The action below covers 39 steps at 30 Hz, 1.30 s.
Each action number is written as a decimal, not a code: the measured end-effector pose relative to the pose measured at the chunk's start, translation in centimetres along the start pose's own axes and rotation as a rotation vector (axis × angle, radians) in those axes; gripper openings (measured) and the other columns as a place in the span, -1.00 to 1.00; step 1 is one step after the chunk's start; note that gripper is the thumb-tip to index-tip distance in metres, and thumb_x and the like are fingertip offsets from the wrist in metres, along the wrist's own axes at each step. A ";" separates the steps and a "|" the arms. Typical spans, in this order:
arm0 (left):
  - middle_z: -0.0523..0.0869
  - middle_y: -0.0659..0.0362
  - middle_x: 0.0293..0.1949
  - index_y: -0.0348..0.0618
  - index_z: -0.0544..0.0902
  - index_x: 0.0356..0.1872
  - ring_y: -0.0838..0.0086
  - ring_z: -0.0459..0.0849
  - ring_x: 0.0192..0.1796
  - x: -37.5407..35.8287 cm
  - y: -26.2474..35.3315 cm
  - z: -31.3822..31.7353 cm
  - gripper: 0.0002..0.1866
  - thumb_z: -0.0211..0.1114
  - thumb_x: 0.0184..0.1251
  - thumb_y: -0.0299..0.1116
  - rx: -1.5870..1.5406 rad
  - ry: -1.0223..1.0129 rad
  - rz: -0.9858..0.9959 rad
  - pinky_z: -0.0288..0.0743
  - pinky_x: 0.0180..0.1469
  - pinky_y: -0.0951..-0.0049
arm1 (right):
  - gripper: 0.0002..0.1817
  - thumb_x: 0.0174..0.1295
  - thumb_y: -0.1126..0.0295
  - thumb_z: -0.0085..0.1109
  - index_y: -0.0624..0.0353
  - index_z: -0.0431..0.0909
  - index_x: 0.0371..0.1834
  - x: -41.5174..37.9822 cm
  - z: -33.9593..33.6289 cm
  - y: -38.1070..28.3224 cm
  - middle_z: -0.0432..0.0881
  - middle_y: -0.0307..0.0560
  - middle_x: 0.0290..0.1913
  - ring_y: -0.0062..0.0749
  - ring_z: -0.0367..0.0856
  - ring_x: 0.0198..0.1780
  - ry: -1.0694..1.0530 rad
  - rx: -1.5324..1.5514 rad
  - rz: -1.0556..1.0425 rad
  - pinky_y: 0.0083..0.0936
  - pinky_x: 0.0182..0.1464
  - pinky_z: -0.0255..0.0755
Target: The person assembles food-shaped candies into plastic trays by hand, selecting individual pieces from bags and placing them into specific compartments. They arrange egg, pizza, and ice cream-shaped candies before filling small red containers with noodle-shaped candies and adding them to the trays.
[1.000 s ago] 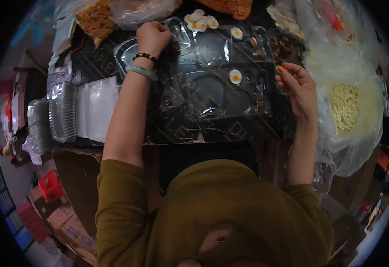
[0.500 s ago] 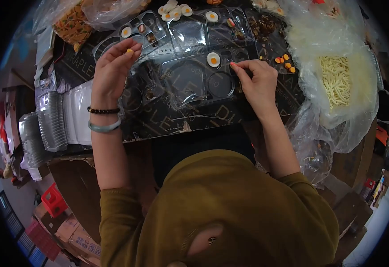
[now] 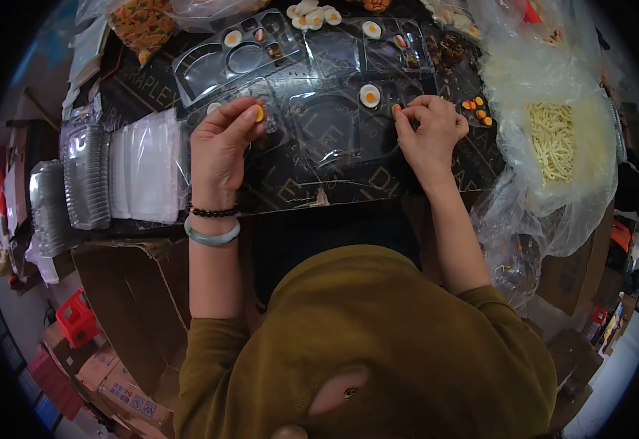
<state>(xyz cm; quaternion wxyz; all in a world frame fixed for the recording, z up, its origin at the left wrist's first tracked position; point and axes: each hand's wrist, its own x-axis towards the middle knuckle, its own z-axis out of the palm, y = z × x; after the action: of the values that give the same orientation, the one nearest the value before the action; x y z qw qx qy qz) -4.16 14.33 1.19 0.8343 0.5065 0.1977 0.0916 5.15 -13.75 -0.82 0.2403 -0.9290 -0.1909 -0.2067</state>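
My left hand [image 3: 221,150] pinches a small orange-yellow piece [image 3: 259,113] between thumb and fingertips, over the left end of a clear tray. Beaded and jade-coloured bracelets circle that wrist. My right hand [image 3: 430,135] has thumb and forefinger pressed together at a small reddish-orange piece [image 3: 396,108], its shape mostly hidden. Just left of those fingertips, a fried-egg piece [image 3: 370,96] lies in a clear compartment tray [image 3: 327,124]. Behind it, another clear tray [image 3: 210,69] holds an egg piece [image 3: 232,38] and small pieces. A further tray at the back right holds a fried-egg piece [image 3: 371,30].
Several orange pieces [image 3: 478,111] lie right of my right hand. Beyond them is an open plastic bag of pale strips [image 3: 551,143]. Stacked clear trays [image 3: 85,179] and plastic sleeves [image 3: 144,168] sit at left. A pile of egg pieces [image 3: 312,16] is at the back.
My left hand has moved right and nearer to my body, still pinching the orange-yellow piece. My right hand stays about the same place by the tray. The whole view has shifted slightly.
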 end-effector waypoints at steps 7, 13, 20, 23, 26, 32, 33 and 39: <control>0.70 0.06 -0.12 -0.37 0.58 0.02 0.50 0.69 -0.11 -1.8 -0.3 1.7 -0.66 0.31 0.19 -0.69 0.042 -0.007 0.047 0.59 0.02 0.59 | -0.94 0.08 0.41 0.30 0.05 0.69 -0.37 1.5 -1.9 -1.5 0.61 -0.25 -0.23 -0.34 0.55 -0.10 -0.108 0.078 -0.039 -0.28 0.09 0.12; 0.69 0.05 -0.15 -0.40 0.53 0.04 0.49 0.71 -0.16 -3.0 -0.6 2.3 -0.68 0.28 0.26 -0.64 -0.140 -0.051 0.074 0.65 -0.05 0.57 | -0.83 0.21 0.47 0.26 0.22 0.70 -0.15 2.6 -0.9 -10.2 0.67 -0.06 -0.25 -0.43 0.63 -0.20 -0.455 0.849 0.001 -0.61 -0.10 0.44; 0.71 0.06 -0.22 -0.37 0.56 -0.08 0.50 0.73 -0.27 -4.7 -1.6 1.6 -0.82 0.26 0.33 -0.55 -0.352 0.119 0.100 0.67 -0.16 0.62 | -0.83 0.27 0.50 0.22 0.26 0.69 -0.11 2.4 1.9 -12.8 0.65 -0.20 -0.22 -0.62 0.57 -0.15 -0.676 1.164 -0.048 -0.70 -0.09 0.43; 0.71 0.08 -0.24 -0.35 0.57 -0.13 0.50 0.73 -0.29 -4.7 -1.4 1.1 -0.85 0.26 0.33 -0.53 -0.376 0.190 0.135 0.67 -0.18 0.60 | -0.84 0.22 0.46 0.27 0.24 0.71 -0.16 3.2 1.9 -14.4 0.68 -0.13 -0.26 -0.58 0.61 -0.26 -0.624 1.034 -0.112 -0.65 -0.23 0.47; 0.71 0.09 -0.25 -0.34 0.58 -0.16 0.51 0.72 -0.31 -4.3 -0.8 0.6 -0.86 0.27 0.33 -0.51 -0.388 0.248 0.179 0.67 -0.21 0.60 | -0.83 0.21 0.45 0.29 0.25 0.70 -0.17 3.2 2.6 -15.8 0.70 -0.13 -0.28 -0.58 0.63 -0.30 -0.633 1.138 0.011 -0.64 -0.30 0.48; 0.72 0.13 -0.22 -0.29 0.62 -0.15 0.49 0.71 -0.22 -4.7 -1.1 -0.4 -0.84 0.32 0.29 -0.49 -0.049 0.333 0.311 0.59 -0.19 0.56 | -0.79 0.21 0.44 0.26 0.33 0.65 -0.15 3.6 3.7 -16.3 0.73 -0.09 -0.30 -0.55 0.68 -0.29 -0.655 1.142 0.227 -0.63 -0.26 0.51; 0.72 0.13 -0.20 -0.28 0.63 -0.14 0.45 0.71 -0.17 -4.8 -1.3 -0.9 -0.82 0.34 0.27 -0.48 0.069 0.352 0.358 0.57 -0.16 0.52 | -0.80 0.17 0.46 0.25 0.36 0.64 -0.19 4.1 4.6 -16.2 0.74 -0.06 -0.32 -0.52 0.69 -0.34 -0.556 1.181 0.226 -0.61 -0.28 0.52; 0.61 0.02 0.07 -0.20 0.65 -0.06 0.06 0.50 0.19 -4.5 -2.3 -4.4 -0.65 0.41 0.10 -0.37 1.185 0.319 0.726 0.36 0.19 0.15 | -0.80 0.07 0.29 0.21 0.21 0.69 -0.42 5.6 7.3 -16.6 0.68 0.10 -0.44 -0.15 0.70 -0.38 -0.662 0.594 -0.163 -0.29 -0.28 0.54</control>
<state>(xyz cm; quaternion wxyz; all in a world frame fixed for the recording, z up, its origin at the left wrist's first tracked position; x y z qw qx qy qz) -10.18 15.19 -1.57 0.2965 0.8890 0.1525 0.3138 4.46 5.02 2.09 0.4053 -0.8178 -0.3810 0.1472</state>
